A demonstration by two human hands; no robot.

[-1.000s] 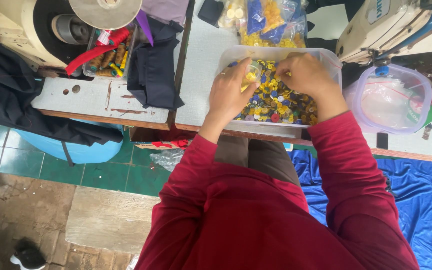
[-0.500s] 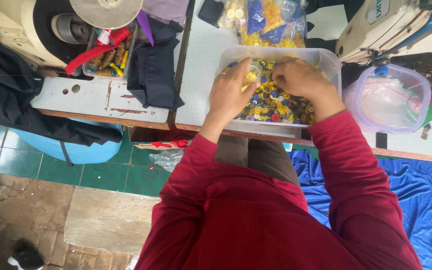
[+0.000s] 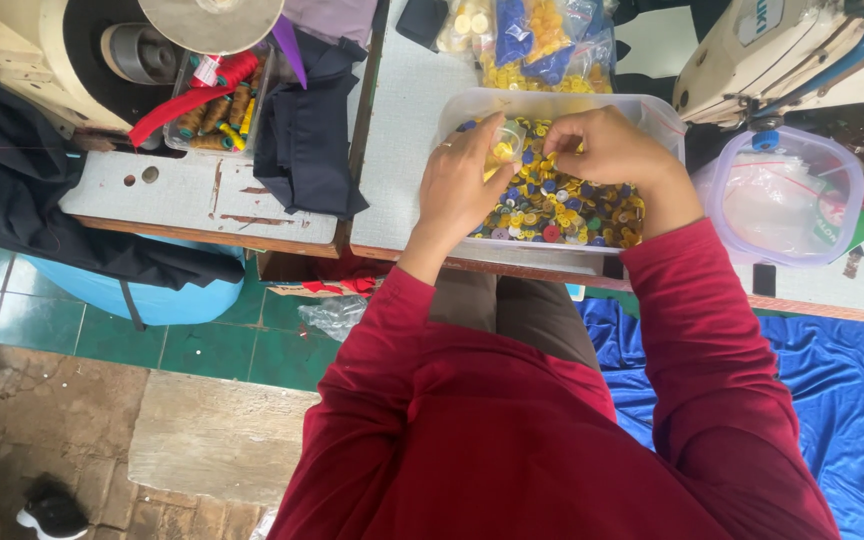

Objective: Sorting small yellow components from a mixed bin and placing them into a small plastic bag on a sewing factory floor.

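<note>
The fingertips of both hands are bent down into the clear plastic tub, so what they pinch is partly hidden. The left hand is closed on a small clear bag with yellow buttons in it; the right hand has its fingers curled beside that bag, and whether they grip anything cannot be told. Under both hands, the tub is filled with small buttons, mostly yellow and blue, some red. It sits on a pale grey worktop. Beyond the hands lie bags of sorted buttons, cut off by the frame. Right of the right hand stands a lidded, lilac-rimmed container. Left of the left hand lies dark cloth. Green floor tiles show below.
</note>
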